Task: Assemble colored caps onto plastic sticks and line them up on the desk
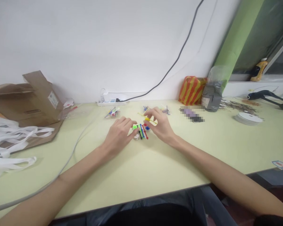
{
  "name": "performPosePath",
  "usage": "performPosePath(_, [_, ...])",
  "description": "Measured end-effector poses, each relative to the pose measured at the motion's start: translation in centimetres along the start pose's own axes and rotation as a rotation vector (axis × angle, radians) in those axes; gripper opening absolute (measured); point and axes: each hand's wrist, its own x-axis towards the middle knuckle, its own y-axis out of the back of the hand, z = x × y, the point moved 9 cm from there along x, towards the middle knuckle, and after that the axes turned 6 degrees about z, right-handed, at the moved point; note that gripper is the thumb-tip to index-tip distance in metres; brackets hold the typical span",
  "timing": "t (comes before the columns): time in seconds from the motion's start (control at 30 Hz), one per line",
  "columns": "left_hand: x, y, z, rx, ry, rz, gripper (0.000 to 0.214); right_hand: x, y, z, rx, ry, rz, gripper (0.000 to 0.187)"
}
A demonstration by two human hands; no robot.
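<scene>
My left hand (119,135) rests on the pale green table (155,169), its fingers curled down beside a small green piece (135,126). My right hand (159,124) pinches a small yellow piece on a thin yellow stick (148,119). Between the two hands lies a little heap of coloured sticks and round pieces (142,131) in blue, red, black and white. Two more clusters of the same coloured parts lie farther back, one cluster (112,112) at the left and another cluster (166,110) behind my right hand.
An open cardboard box (30,100) and white straps (11,135) lie at the left. A white power strip (110,99) with a black cable sits against the wall. A striped bag (192,90), a grey pouch (212,94) and a tape roll (247,118) stand at the right.
</scene>
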Motion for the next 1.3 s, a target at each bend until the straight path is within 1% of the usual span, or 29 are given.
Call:
performPosePath(0.07, [-0.2,0.0,1.2,-0.037,-0.022,-0.002,0.021,-0.5,-0.9,-1.7,0.054,0.027,-0.008,0.008])
performPosePath(0.17, [-0.4,0.1,1.9,-0.072,-0.025,0.020,0.020,-1.0,-1.3,-2.6,0.081,0.027,-0.005,0.003])
performPosePath(0.37, [-0.4,0.4,2.1,-0.078,-0.039,0.052,0.014,-1.2,-1.1,-2.5,0.132,-0.018,-0.014,0.014])
performPosePath(0.5, [-0.3,0.7,2.5,-0.065,-0.053,0.075,0.020,-1.1,-1.1,-3.1,0.194,-0.031,-0.039,0.021])
performPosePath(0.57, [-0.3,0.8,2.5,-0.066,-0.049,0.084,0.020,-1.1,-1.1,-2.7,0.244,-0.098,-0.031,0.025])
performPosePath(0.67, [-0.2,1.1,2.5,-0.068,-0.053,0.102,0.016,-1.1,-1.1,-0.9,0.355,-0.264,0.001,0.026])
performPosePath(0.73, [-0.1,1.2,2.3,-0.056,-0.056,0.110,0.015,-1.3,-1.8,0.3,0.419,-0.350,-0.037,0.028])
performPosePath(0.8, [-0.2,1.2,2.2,-0.043,-0.061,0.106,0.016,-1.4,-2.6,1.0,0.476,-0.392,-0.110,0.031])
performPosePath(0.87, [-0.2,1.1,2.1,-0.040,-0.062,0.101,0.018,-1.5,-3.1,1.4,0.526,-0.411,-0.151,0.032])
performPosePath(0.97, [-0.3,1.0,2.2,-0.052,-0.052,0.096,0.020,-1.3,-3.2,1.5,0.578,-0.423,-0.147,0.032])
performPosePath(1.1, [-0.2,1.0,2.3,-0.077,-0.024,0.090,0.019,-1.1,-3.0,1.0,0.635,-0.428,-0.147,0.028])
performPosePath(1.2, [-0.2,1.2,2.1,-0.103,-0.004,0.105,0.021,-1.1,-2.9,0.7,0.615,-0.423,-0.151,0.024])
performPosePath(1.3, [-0.2,1.2,1.7,-0.133,0.025,0.106,0.023,-1.3,-3.0,0.5,0.581,-0.420,-0.188,0.024])
